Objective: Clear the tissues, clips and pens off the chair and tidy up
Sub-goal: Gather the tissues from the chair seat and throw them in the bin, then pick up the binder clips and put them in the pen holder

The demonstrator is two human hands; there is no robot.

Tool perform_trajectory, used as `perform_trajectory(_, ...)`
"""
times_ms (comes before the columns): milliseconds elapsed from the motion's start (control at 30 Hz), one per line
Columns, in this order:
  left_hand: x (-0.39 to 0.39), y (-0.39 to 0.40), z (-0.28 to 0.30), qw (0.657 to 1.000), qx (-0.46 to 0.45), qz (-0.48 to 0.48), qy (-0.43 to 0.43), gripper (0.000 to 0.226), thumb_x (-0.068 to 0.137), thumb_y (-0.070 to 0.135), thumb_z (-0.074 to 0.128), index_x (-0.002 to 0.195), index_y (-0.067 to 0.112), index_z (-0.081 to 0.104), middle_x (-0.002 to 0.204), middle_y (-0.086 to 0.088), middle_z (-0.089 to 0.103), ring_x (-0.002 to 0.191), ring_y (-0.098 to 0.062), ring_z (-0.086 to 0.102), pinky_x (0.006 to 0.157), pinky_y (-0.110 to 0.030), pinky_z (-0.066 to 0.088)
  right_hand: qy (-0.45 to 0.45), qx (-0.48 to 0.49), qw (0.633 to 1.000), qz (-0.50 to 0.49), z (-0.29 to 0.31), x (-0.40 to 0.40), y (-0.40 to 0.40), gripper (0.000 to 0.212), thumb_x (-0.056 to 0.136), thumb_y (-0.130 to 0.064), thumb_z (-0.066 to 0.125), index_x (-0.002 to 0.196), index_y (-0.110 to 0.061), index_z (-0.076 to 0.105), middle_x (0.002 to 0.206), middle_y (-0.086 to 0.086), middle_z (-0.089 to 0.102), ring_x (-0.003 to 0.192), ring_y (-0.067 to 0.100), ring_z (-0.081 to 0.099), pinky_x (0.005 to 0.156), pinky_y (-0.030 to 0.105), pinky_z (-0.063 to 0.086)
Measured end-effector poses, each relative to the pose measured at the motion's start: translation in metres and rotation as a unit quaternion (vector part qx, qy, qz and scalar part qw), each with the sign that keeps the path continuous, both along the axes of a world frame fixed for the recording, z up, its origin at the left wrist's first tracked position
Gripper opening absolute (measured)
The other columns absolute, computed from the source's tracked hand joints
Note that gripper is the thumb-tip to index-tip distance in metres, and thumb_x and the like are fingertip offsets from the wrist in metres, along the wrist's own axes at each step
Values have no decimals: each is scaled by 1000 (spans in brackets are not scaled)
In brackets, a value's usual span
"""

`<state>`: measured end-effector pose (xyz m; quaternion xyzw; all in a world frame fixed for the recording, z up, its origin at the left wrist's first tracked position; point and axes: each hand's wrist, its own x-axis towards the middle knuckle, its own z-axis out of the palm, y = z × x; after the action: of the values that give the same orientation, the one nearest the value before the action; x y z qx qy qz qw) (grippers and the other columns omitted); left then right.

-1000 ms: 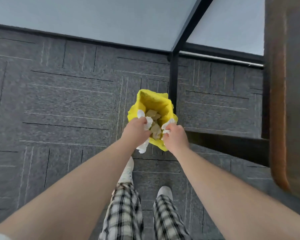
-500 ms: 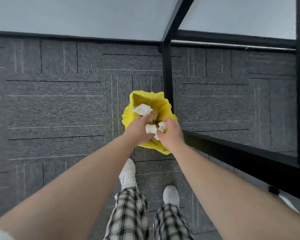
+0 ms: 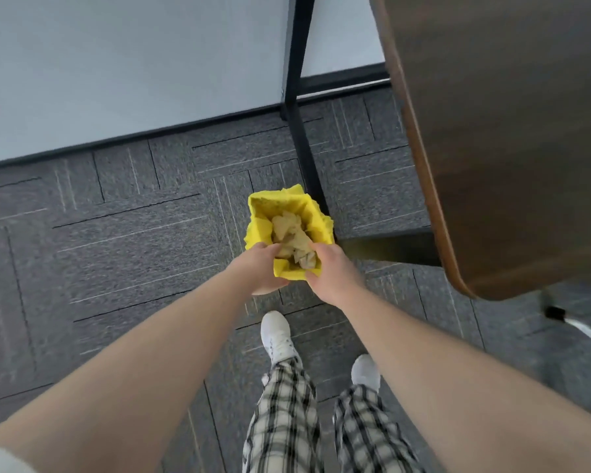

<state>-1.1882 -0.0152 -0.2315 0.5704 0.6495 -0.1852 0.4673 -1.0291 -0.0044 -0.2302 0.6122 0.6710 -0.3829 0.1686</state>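
A small bin lined with a yellow bag (image 3: 265, 208) stands on the grey carpet beside a black table leg. Crumpled tissues (image 3: 292, 233) lie inside it, tinted yellow by the liner. My left hand (image 3: 260, 268) grips the bin's near rim, thumb over the edge and fingers underneath. My right hand (image 3: 333, 271) holds the same rim at its right corner, thumb inside. Neither hand has a tissue in it. No chair seat, clips or pens are in sight.
A dark brown tabletop (image 3: 498, 138) overhangs on the right, on a black metal frame (image 3: 299, 131). A pale wall with a dark skirting (image 3: 116, 138) runs behind. My white shoes (image 3: 277, 336) stand just below the bin. A black castor on a light leg (image 3: 556, 313) sits at the far right.
The white tissues that both hands held over the bin have dropped inside. Both hands have closed on the bin's near rim. The view has swung, bringing the tabletop back in.
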Motion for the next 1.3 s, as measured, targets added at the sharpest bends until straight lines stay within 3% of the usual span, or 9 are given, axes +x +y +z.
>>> perform_trajectory(267, 56, -18, 73, 992, 33, -109, 53, 79, 84, 50, 58, 148, 27, 18, 154, -2, 25, 136, -27, 37, 101, -44, 43, 39, 23, 998, -52, 50, 67, -42, 49, 89, -33, 58, 134, -20, 42, 133, 9, 45, 113, 30, 55, 91, 44, 50)
perform_trajectory(433, 120, -50, 119, 981, 47, -172, 74, 76, 84, 50, 57, 147, 31, 19, 156, -6, 21, 138, -32, 34, 104, -45, 40, 47, 37, 995, -85, 83, 144, -87, 59, 90, -36, 55, 142, -23, 32, 148, 10, 33, 131, 32, 42, 102, 48, 43)
perform_trajectory(633, 245, -93, 169, 940, 62, -322, 91, 83, 83, 58, 54, 150, 29, 12, 159, -8, 12, 141, -35, 27, 111, -46, 34, 8, 54, 993, -106, 133, 279, -167, 67, 93, -41, 51, 150, -29, 17, 160, 8, 12, 143, 31, 26, 108, 49, 37)
perform_trajectory(800, 373, -104, 213, 919, 88, -380, 62, 83, 84, 57, 54, 149, 31, 10, 161, -2, 4, 146, -29, 15, 115, -48, 29, -55, 62, 980, -183, 173, 405, -219, 70, 93, -43, 50, 151, -33, 12, 161, 8, 8, 145, 32, 20, 111, 52, 32)
perform_trajectory(1033, 524, -98, 267, 848, 160, -504, 41, 81, 86, 54, 53, 149, 31, 9, 161, -1, 4, 147, -28, 11, 114, -52, 28, -89, 89, 944, -306, 229, 534, -255, 70, 95, -42, 48, 151, -35, 8, 161, 5, 6, 145, 31, 20, 110, 51, 33)
perform_trajectory(1300, 688, -57, 289, 752, 221, -621, -4, 83, 85, 57, 52, 149, 32, 7, 161, -1, -2, 148, -28, 0, 113, -56, 27, -124, 102, 895, -417, 266, 651, -255, 70, 94, -41, 49, 151, -35, 8, 161, 3, 6, 148, 27, 12, 112, 54, 28)
